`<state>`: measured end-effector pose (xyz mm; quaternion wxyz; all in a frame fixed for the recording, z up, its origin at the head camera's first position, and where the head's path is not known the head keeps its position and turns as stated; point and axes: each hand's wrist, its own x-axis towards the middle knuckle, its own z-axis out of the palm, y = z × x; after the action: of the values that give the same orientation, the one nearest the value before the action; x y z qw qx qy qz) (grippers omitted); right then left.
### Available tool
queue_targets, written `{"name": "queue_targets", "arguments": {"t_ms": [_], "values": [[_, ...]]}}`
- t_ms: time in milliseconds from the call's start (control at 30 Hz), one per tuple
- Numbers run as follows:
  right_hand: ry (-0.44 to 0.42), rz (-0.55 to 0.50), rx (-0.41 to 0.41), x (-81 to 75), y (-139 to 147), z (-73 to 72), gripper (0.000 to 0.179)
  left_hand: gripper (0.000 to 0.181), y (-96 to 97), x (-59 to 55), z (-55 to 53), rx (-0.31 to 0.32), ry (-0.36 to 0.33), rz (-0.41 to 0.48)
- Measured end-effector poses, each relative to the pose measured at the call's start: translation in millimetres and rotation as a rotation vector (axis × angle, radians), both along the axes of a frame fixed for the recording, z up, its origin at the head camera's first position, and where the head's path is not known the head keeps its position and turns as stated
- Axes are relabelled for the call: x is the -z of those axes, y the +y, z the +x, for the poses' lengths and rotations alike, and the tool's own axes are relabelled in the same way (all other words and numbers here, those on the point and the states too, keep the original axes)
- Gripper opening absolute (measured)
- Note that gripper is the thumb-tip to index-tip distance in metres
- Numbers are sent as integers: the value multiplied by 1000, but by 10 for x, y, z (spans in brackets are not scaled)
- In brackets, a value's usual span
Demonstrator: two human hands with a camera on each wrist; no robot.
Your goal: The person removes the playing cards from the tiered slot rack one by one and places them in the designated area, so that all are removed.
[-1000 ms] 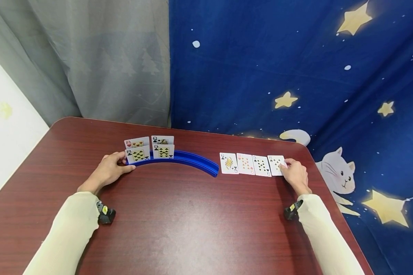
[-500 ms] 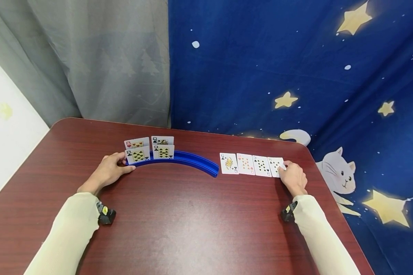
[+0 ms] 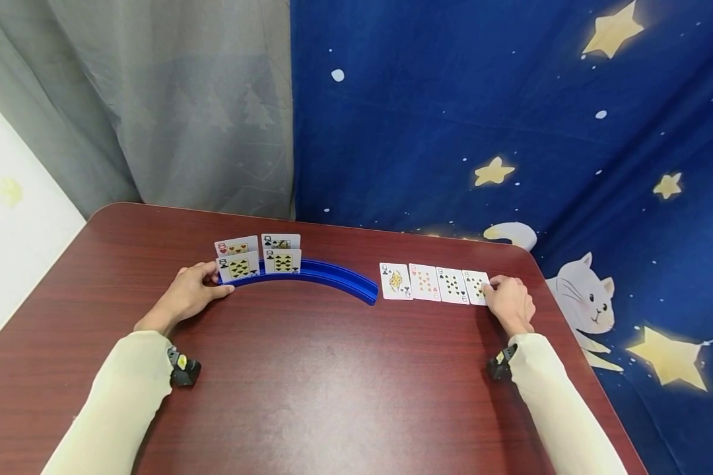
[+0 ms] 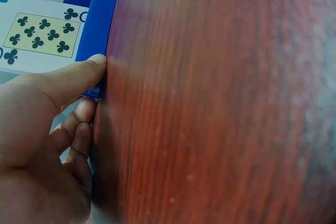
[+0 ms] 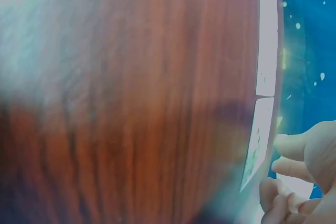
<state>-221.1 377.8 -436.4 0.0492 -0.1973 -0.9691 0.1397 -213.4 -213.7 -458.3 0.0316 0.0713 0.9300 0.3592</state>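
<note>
My left hand (image 3: 189,295) grips the left end of a curved blue card holder (image 3: 339,278), its thumb on the front edge and its fingers curled at the end, as the left wrist view shows. In the holder's left half stand several playing cards in two pairs, among them a clubs card (image 4: 41,36) close to my thumb. To the right, several face-up cards lie in a row, with a queen of clubs (image 3: 395,282) at its left end. My right hand (image 3: 511,303) pinches the right edge of the last card (image 3: 473,288), which has black pips; its fingertips hide that edge.
The reddish-brown table (image 3: 333,376) has rounded far corners. Behind it hang a grey curtain (image 3: 214,132) and a blue starry curtain (image 3: 404,132). A black camera (image 3: 184,367) sits at my left wrist, another (image 3: 500,365) at my right.
My right hand has shifted slightly, first left and then a little back right, and the last card's right edge has moved slightly left. The left hand and the holder have stayed still.
</note>
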Motion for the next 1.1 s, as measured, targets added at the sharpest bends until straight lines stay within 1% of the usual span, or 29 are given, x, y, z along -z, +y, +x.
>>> {"name": "queue_targets", "arguments": {"t_ms": [100, 167, 333, 467, 733, 900, 1100], "values": [[49, 8, -14, -43, -55, -16, 31, 36, 3, -3, -5, 0, -8, 0], [80, 13, -39, -68, -123, -28, 32, 37, 0, -4, -4, -1, -13, 2], [136, 13, -135, -133, -364, -65, 32, 36, -7, -8, -3, -2, -15, 11], [177, -12, -202, -176, -598, -87, 28, 36, -5, -7, -2, -3, -16, 13], [296, -65, -322, -190, -957, -95, 23, 33, 15, -15, -4, -2, -29, 18], [307, -69, -383, -206, -1132, -96, 20, 34, 19, -16, -3, -2, -36, 21], [314, -91, -444, -254, -1361, -116, 18, 33, 7, -13, -9, -2, -13, -1]]}}
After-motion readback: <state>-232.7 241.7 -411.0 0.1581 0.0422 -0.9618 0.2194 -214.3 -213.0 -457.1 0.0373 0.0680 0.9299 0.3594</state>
